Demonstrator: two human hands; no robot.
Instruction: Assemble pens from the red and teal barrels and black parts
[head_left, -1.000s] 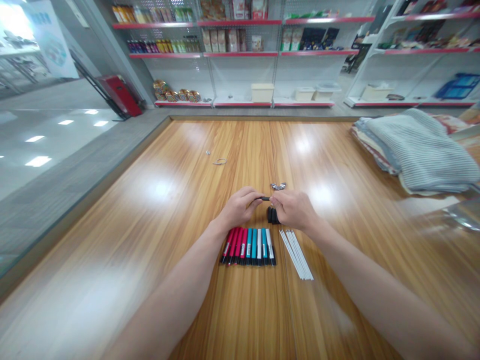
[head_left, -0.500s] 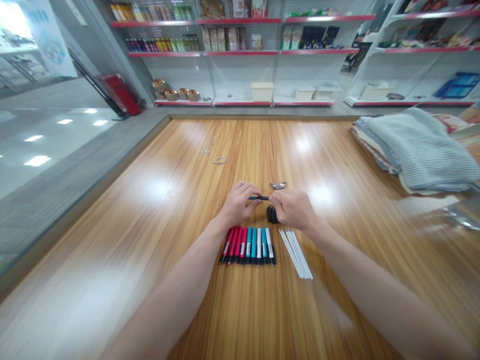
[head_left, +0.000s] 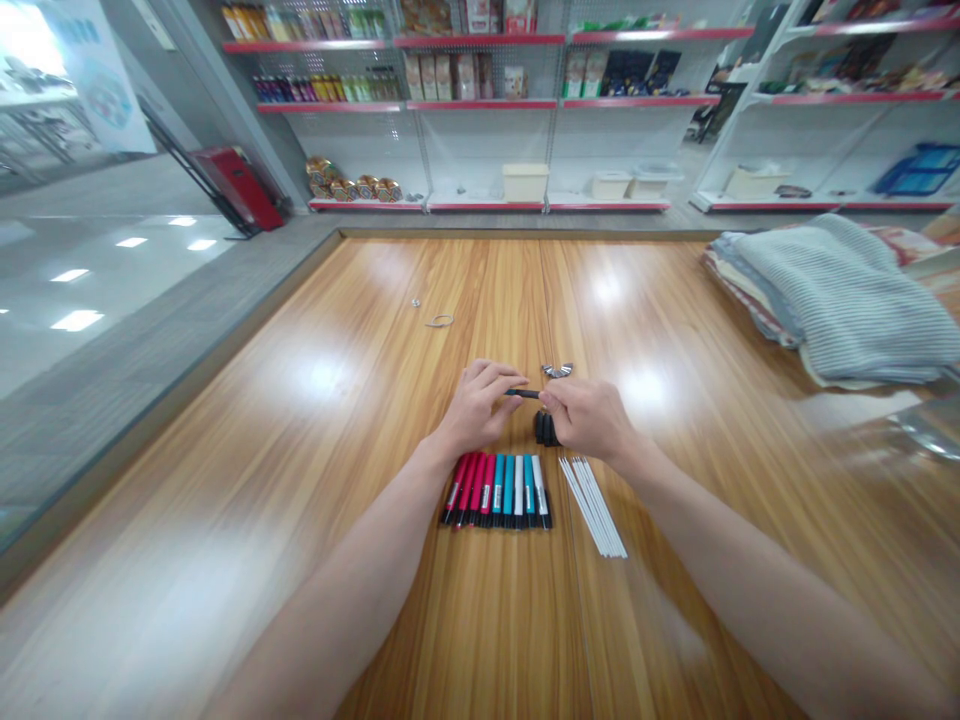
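Between two bare hands, one dark pen (head_left: 528, 394) is held nearly level above the table (head_left: 300, 500).
Left fingertips have lifted slightly over the last half second, likely a regrip rather than a release: the left hand (head_left: 480, 405) stays narrow around one end, the right hand (head_left: 589, 415) pinches the other. From the pen, at seven o'clock, lies a row of nine pens (head_left: 498, 490), seemingly four pink, three teal, two white; at five o'clock, thin white rods (head_left: 596, 508), perhaps ten, too close to count surely. Nearer, also at five, black pieces (head_left: 545, 428), about three showing beside the right hand; at two, silver pieces (head_left: 557, 371), too small to count; at ten, one loop (head_left: 439, 321).
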